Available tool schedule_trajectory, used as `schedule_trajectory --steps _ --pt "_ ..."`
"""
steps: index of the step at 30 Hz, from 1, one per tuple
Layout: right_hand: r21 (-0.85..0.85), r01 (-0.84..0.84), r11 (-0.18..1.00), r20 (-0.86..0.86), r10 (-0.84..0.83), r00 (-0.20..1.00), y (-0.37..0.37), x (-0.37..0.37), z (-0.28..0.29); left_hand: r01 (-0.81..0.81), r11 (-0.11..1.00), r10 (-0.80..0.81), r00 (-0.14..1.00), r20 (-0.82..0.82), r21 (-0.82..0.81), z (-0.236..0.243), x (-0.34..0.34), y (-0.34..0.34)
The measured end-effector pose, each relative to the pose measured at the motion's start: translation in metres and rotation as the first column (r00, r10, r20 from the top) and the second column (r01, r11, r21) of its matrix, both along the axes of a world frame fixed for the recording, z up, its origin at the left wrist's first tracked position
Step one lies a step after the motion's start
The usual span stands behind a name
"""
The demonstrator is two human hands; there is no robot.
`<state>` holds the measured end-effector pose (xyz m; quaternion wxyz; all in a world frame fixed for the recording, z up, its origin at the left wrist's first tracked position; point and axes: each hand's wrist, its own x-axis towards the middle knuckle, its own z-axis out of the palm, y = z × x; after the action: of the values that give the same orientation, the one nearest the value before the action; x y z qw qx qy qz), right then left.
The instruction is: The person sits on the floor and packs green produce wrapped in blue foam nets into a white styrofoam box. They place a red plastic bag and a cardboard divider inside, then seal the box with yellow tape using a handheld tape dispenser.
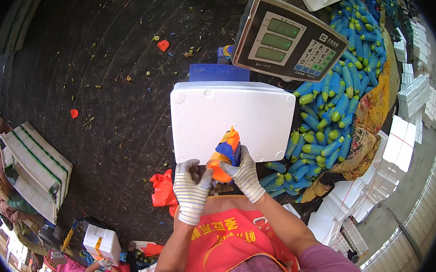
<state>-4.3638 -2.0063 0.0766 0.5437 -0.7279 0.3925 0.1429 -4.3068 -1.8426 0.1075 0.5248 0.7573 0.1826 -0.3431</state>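
Note:
My right hand (248,177), in a striped grey-white glove, is wrapped round a tape dispenser (230,148) with orange and blue parts and a roll of orange tape (219,170). My left hand (191,188), gloved alike, is just left of the roll, its fingers bent and apart from the thumb. The left thumb tip is at the roll's edge; whether it touches is hard to tell. Beneath the dispenser is a closed white foam box (205,104), which lies in front of me on a blue surface (218,74).
Past the box stands a weighing scale's display (291,39). Many green vegetables in blue net sleeves (334,115) are heaped at right, beside stacked white foam boxes (401,147). A red plastic bag (163,189) lies at left. Lower left, another person's hands hold a taped foam box (102,244).

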Motion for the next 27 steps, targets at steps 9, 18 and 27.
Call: schedule_trajectory --steps 9,18,27 --pt "-0.205 -0.367 0.908 -0.071 0.360 0.930 -0.006 -0.030 0.042 -0.270 0.894 0.195 0.953 -0.233 -0.358 -0.057 -0.102 -0.023" --pt "0.481 -0.040 0.876 0.067 0.008 0.998 -0.027 -0.020 0.043 -0.935 0.238 0.266 0.324 -0.908 -0.264 -0.058 -0.069 -0.030" --pt "0.449 -0.358 0.819 -0.248 0.499 0.830 -0.028 0.074 0.040 -0.642 0.679 0.385 0.724 -0.572 -0.357 -0.105 -0.016 0.002"
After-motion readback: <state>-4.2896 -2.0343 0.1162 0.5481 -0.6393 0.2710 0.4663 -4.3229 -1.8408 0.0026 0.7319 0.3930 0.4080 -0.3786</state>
